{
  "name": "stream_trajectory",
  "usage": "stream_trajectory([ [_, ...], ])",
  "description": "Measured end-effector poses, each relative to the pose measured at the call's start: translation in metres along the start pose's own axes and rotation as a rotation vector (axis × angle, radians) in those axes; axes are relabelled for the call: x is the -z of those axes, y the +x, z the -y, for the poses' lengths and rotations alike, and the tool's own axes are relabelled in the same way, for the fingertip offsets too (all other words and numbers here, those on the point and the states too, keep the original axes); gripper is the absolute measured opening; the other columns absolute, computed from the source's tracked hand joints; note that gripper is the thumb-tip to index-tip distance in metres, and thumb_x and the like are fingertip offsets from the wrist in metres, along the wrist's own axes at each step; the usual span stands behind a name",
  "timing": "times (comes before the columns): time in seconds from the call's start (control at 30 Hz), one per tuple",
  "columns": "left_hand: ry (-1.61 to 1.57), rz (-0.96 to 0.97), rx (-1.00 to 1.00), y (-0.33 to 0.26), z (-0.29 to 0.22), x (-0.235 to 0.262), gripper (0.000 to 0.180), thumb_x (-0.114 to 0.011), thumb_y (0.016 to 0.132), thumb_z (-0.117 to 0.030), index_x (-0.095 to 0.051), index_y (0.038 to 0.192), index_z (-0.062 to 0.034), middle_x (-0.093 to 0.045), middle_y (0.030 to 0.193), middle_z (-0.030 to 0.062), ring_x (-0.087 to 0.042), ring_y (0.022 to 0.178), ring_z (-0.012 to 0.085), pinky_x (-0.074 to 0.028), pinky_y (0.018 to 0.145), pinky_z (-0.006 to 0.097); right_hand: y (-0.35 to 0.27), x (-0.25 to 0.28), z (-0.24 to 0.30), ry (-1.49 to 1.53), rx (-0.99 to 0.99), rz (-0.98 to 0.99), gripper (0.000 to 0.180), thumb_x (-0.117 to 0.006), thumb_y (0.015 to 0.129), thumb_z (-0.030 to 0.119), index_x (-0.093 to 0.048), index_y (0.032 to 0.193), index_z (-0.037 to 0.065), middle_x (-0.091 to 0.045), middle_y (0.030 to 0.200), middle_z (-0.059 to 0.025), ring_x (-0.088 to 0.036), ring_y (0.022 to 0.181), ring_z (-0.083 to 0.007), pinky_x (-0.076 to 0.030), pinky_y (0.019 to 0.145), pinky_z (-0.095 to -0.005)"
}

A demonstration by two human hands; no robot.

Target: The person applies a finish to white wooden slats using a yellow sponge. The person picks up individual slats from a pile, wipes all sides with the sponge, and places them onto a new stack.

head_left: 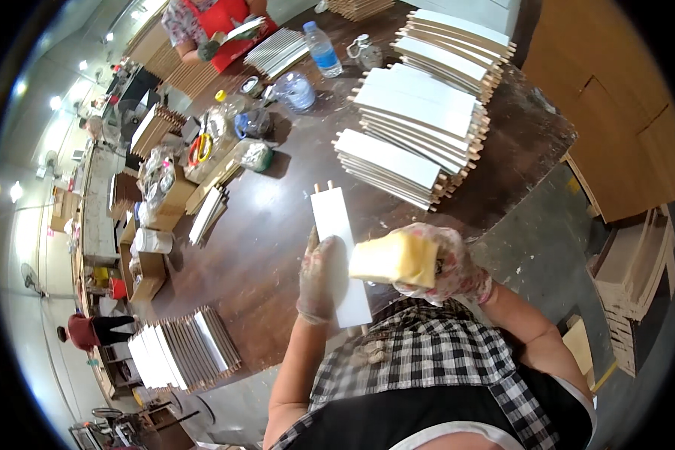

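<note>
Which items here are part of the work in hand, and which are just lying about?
In hand:
- left hand steadying the white flat panel with wooden pegs
- right hand gripping the yellow sponge block
- stacks of white panels

Lying about:
- clear plastic water bottle
- scissors with yellow and red handles
- cardboard boxes

White panel (340, 255), pale wooden pegs at its ends, lay at centre frame on a dark brown table (277, 225). Pale yellow sponge block (394, 259) sat centre-right, in a right hand (446, 262) gloved in translucent, speckled pinkish film; left hand (319, 277) wore the same. Black-and-white checked shirt (427, 360) under a black apron filled the lower centre. White-faced panel stacks (420, 112) with tan edges stood upper right. Clear bottle (322, 49) with blue label and cap stood upper centre. Red apron (229, 26) on a person at the top left. Grey floor (540, 247) at right.
</note>
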State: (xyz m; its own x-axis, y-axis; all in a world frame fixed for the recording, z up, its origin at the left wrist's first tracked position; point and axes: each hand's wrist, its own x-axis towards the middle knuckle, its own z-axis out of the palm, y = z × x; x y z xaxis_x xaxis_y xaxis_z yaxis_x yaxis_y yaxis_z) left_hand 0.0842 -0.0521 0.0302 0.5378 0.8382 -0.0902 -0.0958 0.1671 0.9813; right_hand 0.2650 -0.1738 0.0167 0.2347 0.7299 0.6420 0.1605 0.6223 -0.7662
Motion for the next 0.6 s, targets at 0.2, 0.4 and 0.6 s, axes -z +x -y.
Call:
stream_trajectory([
  [0.2, 0.132, -0.070, -0.085, -0.020, -0.004, 0.033, 0.014, -0.053, 0.073, 0.001, -0.054, 0.086, -0.0025, -0.060, 0.075, 0.0142, -0.061, 0.082, 0.0331, -0.034, 0.104, 0.045, 0.045, -0.036, -0.014, -0.179, 0.127, 0.092, 0.061, -0.074, 0.072, 0.032, -0.047, 0.113, -0.004, -0.061, 0.089, -0.0108, -0.062, 0.070, -0.0160, -0.057, 0.060, -0.0264],
  [0.4, 0.120, -0.037, 0.018, -0.031, -0.025, 0.070, 0.012, -0.053, 0.075, -0.001, -0.057, 0.087, -0.0016, -0.063, 0.080, 0.0154, -0.056, 0.102, 0.0355, -0.034, 0.104, 0.045, 0.071, -0.043, -0.027, 0.015, -0.389, 0.066, 0.043, -0.059, 0.087, 0.021, -0.044, 0.121, 0.000, -0.058, 0.098, -0.0151, -0.060, 0.070, -0.0157, -0.050, 0.050, -0.0229],
  [0.6, 0.246, 0.142, -0.275, -0.013, 0.001, 0.128, 0.036, -0.047, 0.088, -0.025, -0.060, 0.105, 0.0043, -0.058, 0.114, 0.0190, -0.045, 0.119, 0.0330, -0.033, 0.103, 0.041, 0.059, -0.097, 0.002, 0.782, -0.752, -0.076, 0.048, -0.063, 0.083, 0.022, -0.044, 0.123, 0.002, -0.062, 0.095, -0.0111, -0.064, 0.079, -0.0189, -0.057, 0.060, -0.0286],
])
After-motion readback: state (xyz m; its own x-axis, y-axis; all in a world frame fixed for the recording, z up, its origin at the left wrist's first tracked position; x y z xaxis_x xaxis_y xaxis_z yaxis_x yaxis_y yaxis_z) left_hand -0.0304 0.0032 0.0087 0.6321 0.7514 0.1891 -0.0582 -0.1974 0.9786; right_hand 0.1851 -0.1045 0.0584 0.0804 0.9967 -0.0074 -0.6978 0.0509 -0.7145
